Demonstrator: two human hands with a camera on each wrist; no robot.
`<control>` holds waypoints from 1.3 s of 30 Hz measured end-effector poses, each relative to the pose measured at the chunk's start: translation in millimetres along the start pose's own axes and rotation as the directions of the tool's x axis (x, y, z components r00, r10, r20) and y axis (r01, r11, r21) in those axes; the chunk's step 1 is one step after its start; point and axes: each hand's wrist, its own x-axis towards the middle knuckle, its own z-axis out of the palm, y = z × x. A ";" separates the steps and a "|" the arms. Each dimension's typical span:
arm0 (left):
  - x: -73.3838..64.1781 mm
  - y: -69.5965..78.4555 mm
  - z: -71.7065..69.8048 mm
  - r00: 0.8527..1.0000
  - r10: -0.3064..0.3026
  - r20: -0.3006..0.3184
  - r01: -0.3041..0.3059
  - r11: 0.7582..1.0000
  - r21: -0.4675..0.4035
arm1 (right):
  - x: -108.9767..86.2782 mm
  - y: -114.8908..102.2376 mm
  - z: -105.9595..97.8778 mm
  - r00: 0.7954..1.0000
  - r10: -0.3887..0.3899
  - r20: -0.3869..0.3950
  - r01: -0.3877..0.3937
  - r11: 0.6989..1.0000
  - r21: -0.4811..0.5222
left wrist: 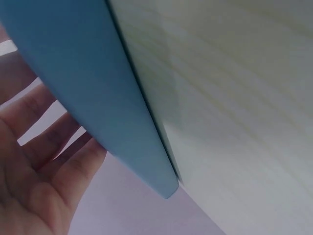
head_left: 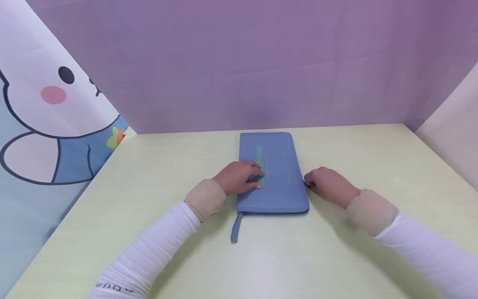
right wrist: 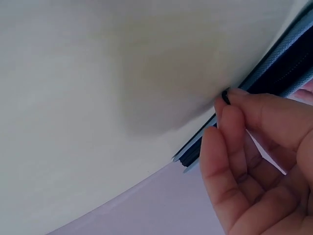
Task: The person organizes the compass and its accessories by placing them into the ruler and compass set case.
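A blue zippered case (head_left: 276, 195) with green lettering lies flat on the table. My left hand (head_left: 240, 176) rests on its left part, fingers spread over the cover. In the left wrist view, that hand's fingers (left wrist: 78, 169) touch the blue case (left wrist: 93, 73) along its smooth spine side. At the case's right edge, my right hand (head_left: 330, 185) pinches a small dark zipper pull (right wrist: 225, 96) between thumb and forefinger. The right wrist view shows the dark zipper (right wrist: 283, 73) running along the case's side, with the right hand (right wrist: 259, 156) beside it.
A blue strap (head_left: 235, 228) sticks out from the case's near left corner onto the pale wooden table (head_left: 284, 257). Purple cloth (head_left: 242, 70) hangs behind the table. At the left is a cartoon-print cloth (head_left: 33, 108), and a pale panel (head_left: 455, 120) stands at the right.
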 end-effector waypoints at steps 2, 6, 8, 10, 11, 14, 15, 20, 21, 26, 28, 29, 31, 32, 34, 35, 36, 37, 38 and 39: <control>0.2 -0.4 0.4 1.000 0.000 -0.004 0.000 1.000 0.000 | -2.0 -1.0 -0.4 1.000 -0.006 -0.002 0.006 1.000 0.000; 0.6 -1.2 1.6 1.000 -0.001 -0.009 0.001 1.000 0.007 | -5.3 -2.3 0.4 1.000 -0.011 -0.006 0.010 1.000 -0.009; 1.3 -1.2 2.3 1.000 0.002 -0.011 -0.002 1.000 0.009 | -6.9 -3.4 0.2 1.000 -0.009 -0.005 0.008 1.000 -0.023; 1.7 -1.0 3.0 1.000 0.003 -0.011 -0.003 1.000 0.008 | -8.0 -4.1 0.3 1.000 -0.014 -0.005 0.014 0.999 -0.035; 1.7 -0.8 3.3 1.000 0.003 -0.010 -0.003 1.000 0.006 | -8.6 -4.5 0.2 1.000 -0.018 -0.003 0.018 0.999 -0.037; 1.5 -0.3 3.7 1.000 -0.003 -0.006 0.003 1.000 -0.001 | -10.8 -5.6 -1.1 0.999 -0.038 0.012 0.039 0.999 -0.037; 1.3 -0.3 3.7 1.000 -0.005 -0.005 0.005 1.000 -0.004 | -11.7 -5.9 -1.4 0.999 -0.045 0.018 0.045 0.998 -0.034; 0.2 0.1 2.3 1.000 -0.007 -0.006 0.007 1.000 -0.005 | -16.2 -7.5 -1.8 0.996 -0.082 0.016 0.083 0.996 -0.037; -0.2 0.5 1.6 1.000 -0.007 -0.005 0.007 1.000 -0.007 | -17.0 -8.0 -1.7 0.997 -0.082 0.014 0.082 0.996 -0.041; -1.4 2.2 -1.0 1.000 -0.012 0.005 0.012 1.000 -0.013 | -20.7 -10.9 -1.8 0.995 -0.098 0.015 0.099 0.994 -0.052; -1.3 2.4 -1.1 1.000 -0.015 0.011 0.015 1.000 -0.012 | -22.3 -11.2 -1.8 0.993 -0.113 0.022 0.114 0.992 -0.047; -1.1 2.2 -0.9 1.000 -0.015 0.012 0.016 1.000 -0.011 | -23.2 -11.2 -1.9 0.993 -0.119 0.025 0.120 0.992 -0.043; -0.5 1.9 -0.7 1.000 -0.017 0.017 0.017 1.000 -0.006 | -25.2 -11.2 -2.0 0.991 -0.128 0.030 0.129 0.991 -0.035; -0.2 1.7 -0.5 1.000 -0.017 0.018 0.017 1.000 -0.003 | -26.3 -11.3 -2.0 0.991 -0.134 0.029 0.135 0.990 -0.031; 0.4 1.1 0.0 1.000 -0.015 0.018 0.015 1.000 0.000 | -28.8 -11.8 -2.1 0.989 -0.143 0.025 0.144 0.989 -0.027; 0.7 1.0 0.1 1.000 -0.013 0.017 0.013 1.000 0.001 | -30.1 -12.3 -2.1 0.989 -0.146 0.020 0.147 0.989 -0.028; 0.8 0.9 0.0 1.000 -0.012 0.018 0.012 1.000 0.002 | -31.5 -12.9 -2.0 0.989 -0.148 0.017 0.148 0.989 -0.028; 1.0 0.8 0.2 1.000 -0.010 0.017 0.010 1.000 0.004 | -32.8 -13.7 -1.9 0.989 -0.150 0.016 0.150 0.988 -0.028; 1.0 0.7 0.2 1.000 -0.009 0.017 0.009 1.000 0.005 | -34.0 -14.5 -1.6 0.988 -0.155 0.014 0.155 0.987 -0.030; 1.0 0.7 0.3 1.000 -0.011 0.020 0.011 1.000 0.004 | -35.2 -15.4 -1.3 0.987 -0.159 0.013 0.159 0.987 -0.030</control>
